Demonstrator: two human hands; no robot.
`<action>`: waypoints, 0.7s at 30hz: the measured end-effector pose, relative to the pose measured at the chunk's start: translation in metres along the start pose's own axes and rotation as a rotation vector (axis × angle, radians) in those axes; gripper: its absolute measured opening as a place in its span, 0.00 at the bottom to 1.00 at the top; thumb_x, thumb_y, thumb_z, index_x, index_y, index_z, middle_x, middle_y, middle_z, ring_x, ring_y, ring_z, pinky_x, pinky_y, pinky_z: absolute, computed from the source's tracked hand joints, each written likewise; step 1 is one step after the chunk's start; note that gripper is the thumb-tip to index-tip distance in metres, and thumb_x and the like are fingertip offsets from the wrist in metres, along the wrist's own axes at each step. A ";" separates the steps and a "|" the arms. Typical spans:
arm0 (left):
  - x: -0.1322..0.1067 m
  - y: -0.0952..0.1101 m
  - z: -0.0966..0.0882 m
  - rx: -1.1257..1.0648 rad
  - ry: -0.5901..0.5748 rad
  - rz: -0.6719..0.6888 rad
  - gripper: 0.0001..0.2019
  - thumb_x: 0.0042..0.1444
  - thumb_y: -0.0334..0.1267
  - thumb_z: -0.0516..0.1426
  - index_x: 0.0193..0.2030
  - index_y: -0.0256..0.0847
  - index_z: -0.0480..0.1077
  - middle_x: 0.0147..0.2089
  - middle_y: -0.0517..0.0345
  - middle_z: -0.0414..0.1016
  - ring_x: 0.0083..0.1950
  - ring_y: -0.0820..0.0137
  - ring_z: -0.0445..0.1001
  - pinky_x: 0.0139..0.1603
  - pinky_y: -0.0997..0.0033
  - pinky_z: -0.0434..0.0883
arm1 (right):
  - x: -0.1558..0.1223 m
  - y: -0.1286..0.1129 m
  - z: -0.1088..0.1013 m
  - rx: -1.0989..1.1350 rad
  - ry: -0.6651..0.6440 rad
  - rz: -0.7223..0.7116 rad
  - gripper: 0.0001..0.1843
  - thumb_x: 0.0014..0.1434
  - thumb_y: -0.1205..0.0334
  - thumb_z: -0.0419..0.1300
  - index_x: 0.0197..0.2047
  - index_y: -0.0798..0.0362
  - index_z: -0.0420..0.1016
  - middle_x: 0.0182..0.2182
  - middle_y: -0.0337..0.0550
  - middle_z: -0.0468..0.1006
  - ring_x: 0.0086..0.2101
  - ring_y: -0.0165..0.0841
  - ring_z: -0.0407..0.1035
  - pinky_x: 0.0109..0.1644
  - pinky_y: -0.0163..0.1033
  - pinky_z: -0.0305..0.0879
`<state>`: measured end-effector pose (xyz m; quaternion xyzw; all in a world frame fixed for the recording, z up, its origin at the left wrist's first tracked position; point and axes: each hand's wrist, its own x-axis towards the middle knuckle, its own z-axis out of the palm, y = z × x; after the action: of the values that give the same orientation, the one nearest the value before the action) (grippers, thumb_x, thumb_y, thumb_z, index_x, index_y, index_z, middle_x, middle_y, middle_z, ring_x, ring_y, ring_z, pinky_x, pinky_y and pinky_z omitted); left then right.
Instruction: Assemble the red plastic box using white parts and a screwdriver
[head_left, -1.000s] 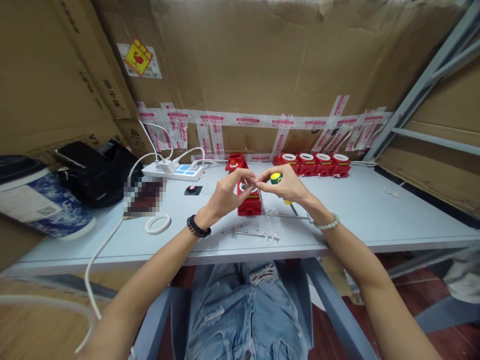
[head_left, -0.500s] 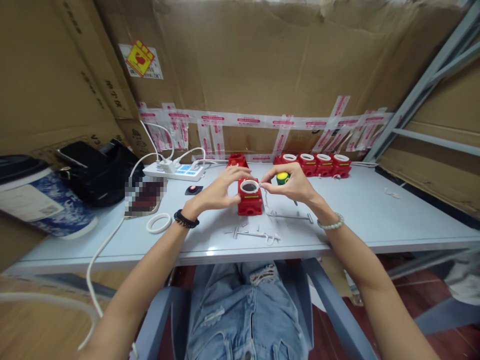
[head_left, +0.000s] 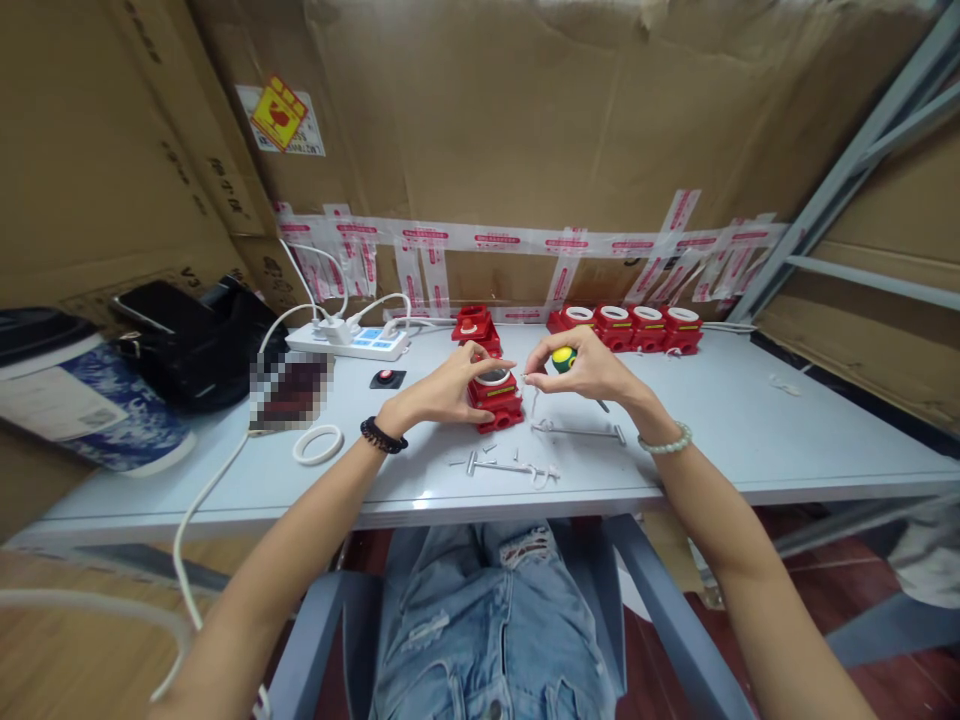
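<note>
My left hand [head_left: 442, 392] grips a small red box [head_left: 498, 412] that has a white ring around a dark round window on top. Its fingers lie over the top and the thumb is low on the front. In my right hand [head_left: 589, 366] is a screwdriver [head_left: 564, 359] with a yellow and green handle, tucked into the palm. Thumb and forefinger of that hand pinch something tiny, just right of the box, with a thin white cord hanging below. On the table in front lie small metal T-bars [head_left: 504, 467] with white cord and several small metal pins.
Behind the left hand stand stacked red parts [head_left: 474, 324]. A row of several red boxes [head_left: 649, 330] lines the back right. Leftward are a loose white ring [head_left: 318, 446], a black piece with a red button [head_left: 387, 378], a power strip [head_left: 367, 343] and a large cup [head_left: 97, 410].
My left hand has closed onto the red box, which has turned a little and shifted slightly left. My right fingers have drawn slightly away from the ring.
</note>
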<state>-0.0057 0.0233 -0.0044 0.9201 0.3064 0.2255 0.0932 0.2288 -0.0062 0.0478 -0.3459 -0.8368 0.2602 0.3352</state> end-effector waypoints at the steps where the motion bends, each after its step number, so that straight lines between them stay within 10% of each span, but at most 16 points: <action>1: 0.000 -0.001 -0.001 -0.017 0.002 -0.017 0.35 0.47 0.43 0.65 0.63 0.47 0.63 0.51 0.50 0.62 0.54 0.57 0.65 0.58 0.51 0.66 | 0.000 -0.001 0.000 -0.004 -0.020 0.015 0.06 0.48 0.63 0.65 0.28 0.58 0.78 0.26 0.42 0.79 0.27 0.27 0.68 0.32 0.34 0.64; 12: 0.005 0.002 -0.001 -0.120 0.572 -0.202 0.33 0.46 0.46 0.65 0.59 0.44 0.62 0.53 0.50 0.64 0.55 0.58 0.64 0.57 0.53 0.66 | 0.002 0.005 0.021 -0.024 -0.006 -0.061 0.04 0.49 0.66 0.62 0.29 0.56 0.79 0.25 0.40 0.79 0.26 0.26 0.66 0.33 0.34 0.63; 21: 0.006 0.005 0.003 -0.173 0.766 -0.147 0.34 0.42 0.46 0.68 0.55 0.46 0.61 0.55 0.52 0.64 0.54 0.60 0.64 0.53 0.56 0.68 | 0.005 0.009 0.027 -0.018 0.174 -0.068 0.04 0.50 0.66 0.62 0.28 0.56 0.79 0.25 0.40 0.79 0.27 0.27 0.69 0.32 0.34 0.63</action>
<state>0.0024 0.0234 -0.0030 0.7338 0.3638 0.5700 0.0654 0.2101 -0.0027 0.0264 -0.3418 -0.8180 0.2101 0.4123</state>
